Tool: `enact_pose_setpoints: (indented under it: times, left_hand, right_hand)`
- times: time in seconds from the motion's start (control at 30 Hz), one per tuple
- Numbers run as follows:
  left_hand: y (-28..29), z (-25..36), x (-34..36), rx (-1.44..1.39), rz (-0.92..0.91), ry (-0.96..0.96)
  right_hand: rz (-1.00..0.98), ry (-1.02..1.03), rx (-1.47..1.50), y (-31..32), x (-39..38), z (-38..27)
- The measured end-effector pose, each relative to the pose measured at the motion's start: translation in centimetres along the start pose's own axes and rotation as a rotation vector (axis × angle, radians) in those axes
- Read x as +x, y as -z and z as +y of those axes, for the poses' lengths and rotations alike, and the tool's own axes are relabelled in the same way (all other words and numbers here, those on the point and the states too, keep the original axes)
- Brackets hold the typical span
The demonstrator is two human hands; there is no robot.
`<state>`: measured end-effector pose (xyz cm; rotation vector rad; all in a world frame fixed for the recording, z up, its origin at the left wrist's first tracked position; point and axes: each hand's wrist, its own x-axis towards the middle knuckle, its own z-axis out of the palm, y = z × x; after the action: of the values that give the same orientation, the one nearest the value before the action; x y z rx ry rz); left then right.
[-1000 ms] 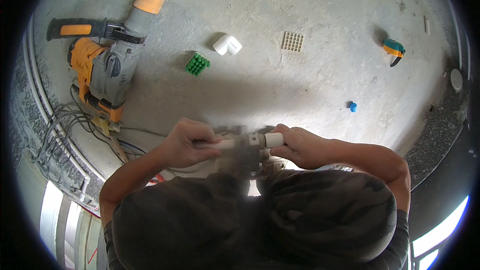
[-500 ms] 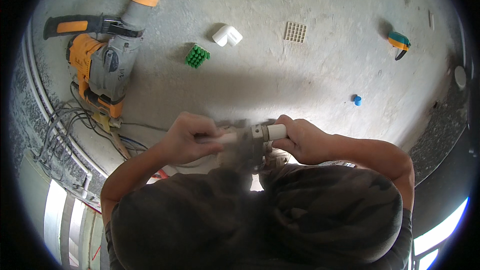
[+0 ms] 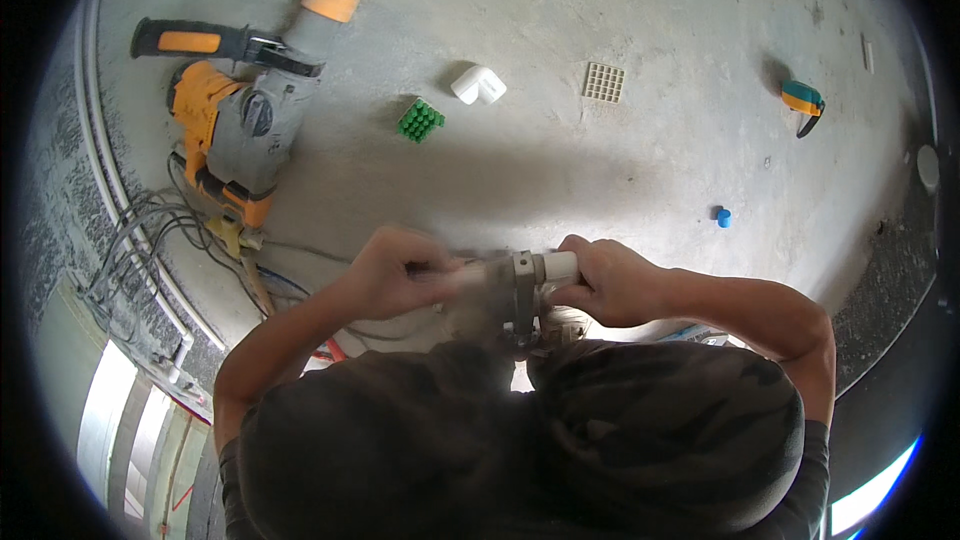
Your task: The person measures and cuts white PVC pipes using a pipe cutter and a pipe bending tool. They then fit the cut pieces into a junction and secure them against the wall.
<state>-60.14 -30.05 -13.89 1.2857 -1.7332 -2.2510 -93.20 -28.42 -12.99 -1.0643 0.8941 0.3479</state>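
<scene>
My left hand [image 3: 395, 275] grips a white plastic pipe piece [image 3: 478, 277]; its fingers are wrapped round it and blurred by motion. My right hand [image 3: 622, 285] pinches another white pipe piece [image 3: 560, 265] between thumb and fingers. Between the two pieces, in front of my knees, stands a metal tool with a dark plate [image 3: 523, 290], which looks like a pipe fusion heater. Both pieces are pressed toward it from opposite sides. Its lower part is hidden by my legs, and a smudge blurs its left side.
A large orange and grey rotary hammer [image 3: 260, 110] lies on the concrete floor at the left, above tangled cables [image 3: 150, 240]. Farther off are green plugs [image 3: 420, 120], a white elbow fitting [image 3: 479, 85] and a beige grid [image 3: 604, 83]. A blue cap [image 3: 723, 217] and tape measure [image 3: 802, 100] lie right.
The view has shifted, so the things on the floor appear farther right and slightly lower. Both hands keep hold of their pipe pieces at the tool; the left is still blurred.
</scene>
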Motion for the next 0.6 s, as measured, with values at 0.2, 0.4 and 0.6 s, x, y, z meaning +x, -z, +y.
enact_pose_setpoints:
  times: [0.2, 0.4, 0.6]
  left_hand:
    - [0.1, -1.6, 1.3, -0.021, -0.012, 0.077]
    - [-0.6, -1.1, 1.6, -0.2, 0.031, 0.119]
    - [-1.8, 0.1, 0.5, -0.239, 0.074, 0.144]
  right_hand:
    - [0.087, 0.042, 0.007, -1.0, 1.0, 1.7]
    - [0.167, 0.098, 0.09, -2.0, 0.8, 2.3]
    - [0.202, 0.21, 0.235, -3.5, 1.1, 4.4]
